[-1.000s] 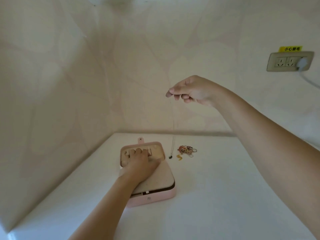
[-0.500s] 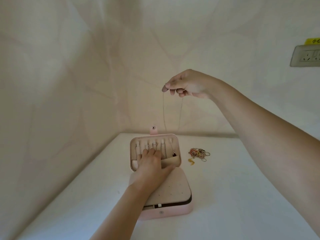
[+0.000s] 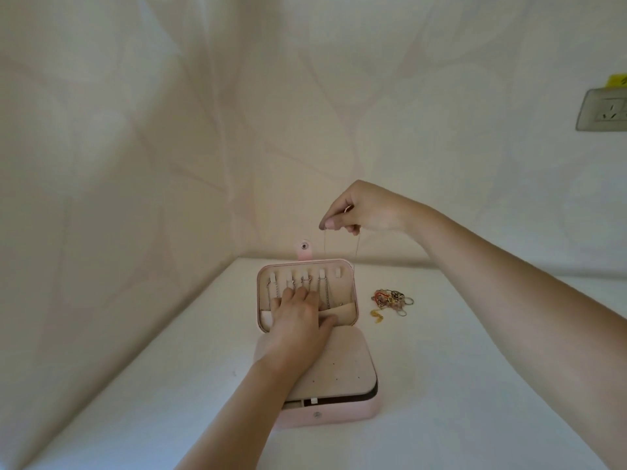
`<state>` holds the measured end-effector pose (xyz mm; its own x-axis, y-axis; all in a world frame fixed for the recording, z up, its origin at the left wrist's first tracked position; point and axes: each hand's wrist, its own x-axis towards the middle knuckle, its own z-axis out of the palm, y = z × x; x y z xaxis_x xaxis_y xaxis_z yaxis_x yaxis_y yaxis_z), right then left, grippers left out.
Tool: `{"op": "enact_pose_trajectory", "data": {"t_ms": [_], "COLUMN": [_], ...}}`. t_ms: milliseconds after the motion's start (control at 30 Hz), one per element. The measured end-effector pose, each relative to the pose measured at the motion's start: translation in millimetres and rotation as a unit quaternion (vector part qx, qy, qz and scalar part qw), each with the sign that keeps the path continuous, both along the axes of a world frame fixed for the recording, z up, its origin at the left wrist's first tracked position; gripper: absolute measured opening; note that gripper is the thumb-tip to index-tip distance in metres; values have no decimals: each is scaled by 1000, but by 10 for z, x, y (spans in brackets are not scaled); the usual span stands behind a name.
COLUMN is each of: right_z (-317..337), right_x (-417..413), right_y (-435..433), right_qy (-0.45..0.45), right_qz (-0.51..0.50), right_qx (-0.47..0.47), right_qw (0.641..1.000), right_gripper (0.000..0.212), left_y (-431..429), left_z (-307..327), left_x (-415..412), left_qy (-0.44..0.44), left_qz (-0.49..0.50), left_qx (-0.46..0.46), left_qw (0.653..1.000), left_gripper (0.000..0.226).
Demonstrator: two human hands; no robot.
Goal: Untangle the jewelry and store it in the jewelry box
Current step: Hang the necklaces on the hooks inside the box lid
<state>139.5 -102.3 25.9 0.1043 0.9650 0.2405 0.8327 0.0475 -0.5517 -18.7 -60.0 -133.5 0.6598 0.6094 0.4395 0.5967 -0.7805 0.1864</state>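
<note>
**Now the necklace hangs right over the open lid**

Right now my right hand (image 3: 364, 212) pinches the thin chain necklace (image 3: 325, 247) between thumb and fingertips, and it sits much lower than it did a second ago, when I held it high above the table. The chain now drops in two fine strands from the pinch, one falling toward the top edge of the lid, the other toward its right corner; half a second back a small dark pendant showed low inside the lid, but I cannot make it out at this moment. My left hand (image 3: 298, 313) lies flat, fingers spread, pressing on the inner lid panel of the jewelry box (image 3: 339, 371); it grips nothing that I can see, it only steadies the lid.

A second ago that lid looked half shut under my palm. At present it stands open and shows a row of small white hooks (image 3: 321, 273), several already carrying chains, with the rightmost hook bare and a pocket below.

I read this as the hanging step: the necklace is free of the tangle and close to being looped over the spare hook. The strands are so fine that they could snag a neighbouring chain, so lowering slowly seems wise.

Further right on the white table (image 3: 475, 385) lies the remaining pile of jewelry (image 3: 390, 299), rings and coloured loops knotted together, well apart from the box, with a small gold piece (image 3: 376, 314) just beside it. Much of the task is left.
</note>
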Motion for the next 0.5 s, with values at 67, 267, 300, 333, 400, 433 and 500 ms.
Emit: {"op": "enact_pose_trajectory", "data": {"t_ms": [67,267,300,333,400,433,500], "right_z": [-165,-691,-741,-782,-839,-857,-866], "right_x": [-38,-104,-107,-112,-126,-134,-153], "right_y": [-5,-133,-150,-165,-170,-165,-146], "right_qy": [-22,-149,-164,-173,-184,-189,-182], "right_qz": [-8,-30,-37,-46,-65,-73,-89], "right_qx": [-6,38,51,63,81,85,93], "right_qw": [1000,988,984,982,977,976,975], "right_gripper": [11,17,18,19,20,21,21], "left_y": [-1,-6,-7,-9,-17,-21,-24], "left_z": [-1,6,6,5,4,3,-5], "left_x": [-1,7,10,9,4,1,-5], "left_qy": [-3,-6,-4,-5,-11,-13,-11], "left_qz": [-1,-1,-2,-4,-9,-11,-10], "left_qx": [0,9,11,12,12,11,16], "left_qw": [1000,1000,1000,1000,1000,1000,1000], "left_gripper": [33,32,32,32,31,31,30]}}
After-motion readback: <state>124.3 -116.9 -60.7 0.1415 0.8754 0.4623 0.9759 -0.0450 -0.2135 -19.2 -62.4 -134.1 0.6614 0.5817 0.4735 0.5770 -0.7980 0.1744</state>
